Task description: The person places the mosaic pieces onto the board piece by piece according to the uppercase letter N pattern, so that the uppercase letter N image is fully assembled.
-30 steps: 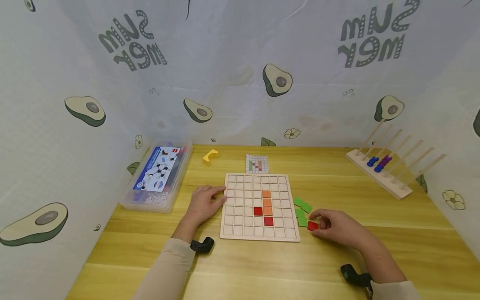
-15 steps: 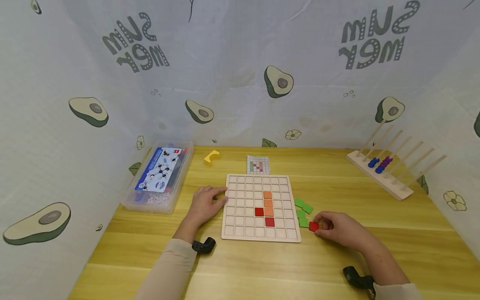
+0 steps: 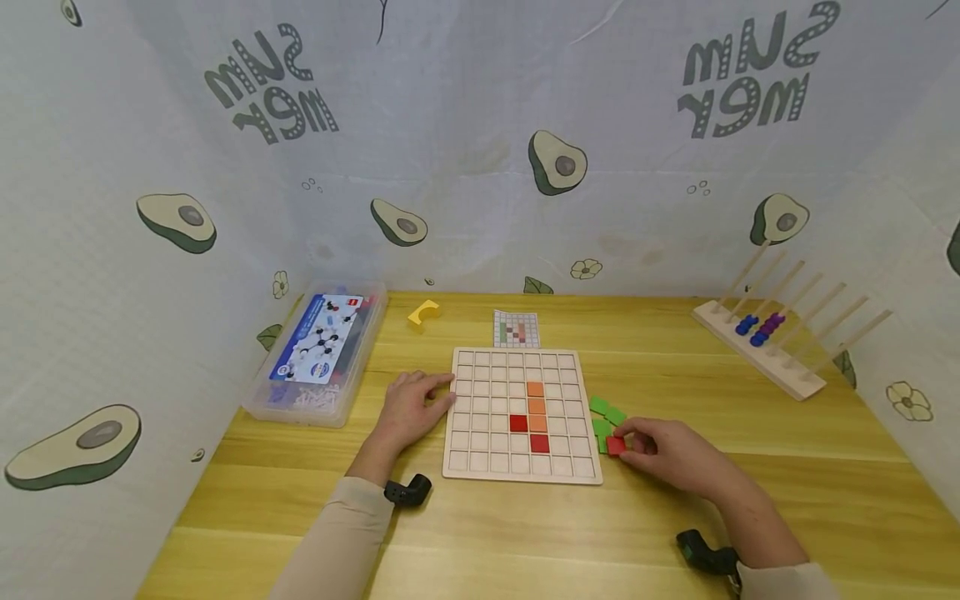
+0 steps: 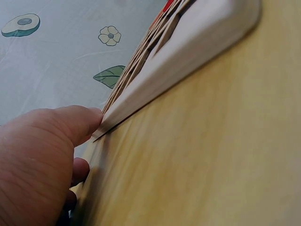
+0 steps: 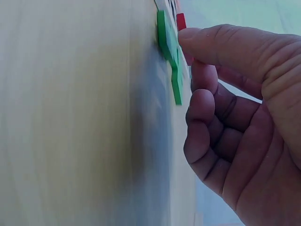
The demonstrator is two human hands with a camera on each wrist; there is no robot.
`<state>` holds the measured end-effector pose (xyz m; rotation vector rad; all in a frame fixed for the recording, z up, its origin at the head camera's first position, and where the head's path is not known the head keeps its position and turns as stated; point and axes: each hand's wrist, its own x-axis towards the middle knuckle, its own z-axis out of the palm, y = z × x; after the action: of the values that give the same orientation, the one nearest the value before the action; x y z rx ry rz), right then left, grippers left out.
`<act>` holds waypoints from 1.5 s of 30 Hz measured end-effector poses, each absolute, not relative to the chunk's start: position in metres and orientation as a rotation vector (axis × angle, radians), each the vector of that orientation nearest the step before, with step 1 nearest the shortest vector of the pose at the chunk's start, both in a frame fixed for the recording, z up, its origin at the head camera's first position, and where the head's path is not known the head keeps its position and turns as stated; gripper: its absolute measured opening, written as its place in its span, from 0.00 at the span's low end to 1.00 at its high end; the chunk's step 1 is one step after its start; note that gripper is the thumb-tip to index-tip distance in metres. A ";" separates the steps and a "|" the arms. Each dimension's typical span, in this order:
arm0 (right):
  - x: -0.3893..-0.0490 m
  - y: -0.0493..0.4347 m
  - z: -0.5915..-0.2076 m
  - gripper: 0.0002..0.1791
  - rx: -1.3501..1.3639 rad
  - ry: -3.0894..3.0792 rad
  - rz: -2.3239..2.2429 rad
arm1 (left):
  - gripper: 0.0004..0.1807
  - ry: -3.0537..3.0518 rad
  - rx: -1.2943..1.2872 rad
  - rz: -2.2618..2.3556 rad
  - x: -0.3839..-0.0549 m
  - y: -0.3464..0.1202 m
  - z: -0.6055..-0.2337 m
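My right hand (image 3: 672, 450) pinches a red square tile (image 3: 616, 446) between thumb and index finger, over the loose green tiles (image 3: 600, 427) right of the wooden grid board. In the right wrist view the red tile (image 5: 181, 21) pokes out past the thumb, above green tiles (image 5: 167, 42). My left hand (image 3: 408, 412) touches the left edge of the grid board (image 3: 480, 461) with thumb and index fingertips, its fingers relaxed. Set in the board are an upright line of three orange tiles (image 3: 537, 406) and two red tiles (image 3: 518, 423).
Behind the board lies a small printed pattern card (image 3: 516, 330). A clear plastic box (image 3: 315, 354) stands at the left, with a yellow arch block (image 3: 424, 313) near it. At the right back is a wooden peg rack (image 3: 757, 348) with blue and purple beads.
My right hand has picked up the red tile from beside the green ones and moved it slightly left and up, over them. The left hand stays at the board's edge.
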<state>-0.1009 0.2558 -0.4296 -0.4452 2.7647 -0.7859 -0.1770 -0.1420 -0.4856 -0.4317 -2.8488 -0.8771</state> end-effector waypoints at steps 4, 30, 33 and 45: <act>-0.103 0.244 -0.429 0.08 -0.464 2.750 -0.808 | 0.21 -2.858 -0.430 -0.879 -0.176 -0.142 -0.484; -0.131 0.171 -0.437 0.08 -0.703 2.708 -0.795 | 0.21 -2.854 -0.433 -0.889 -0.177 -0.142 -0.485; -0.135 0.164 -0.440 0.08 -0.743 2.713 -0.786 | 0.21 -2.850 -0.436 -0.893 -0.177 -0.142 -0.485; -0.150 0.142 -0.439 0.12 -0.740 2.686 -0.743 | 0.20 -2.840 -0.432 -0.875 -0.178 -0.143 -0.487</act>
<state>-0.1498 0.1418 -0.4391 -0.7397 2.6861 -0.7427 -0.1783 -0.1426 -0.4869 -0.4322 -2.8399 -0.8749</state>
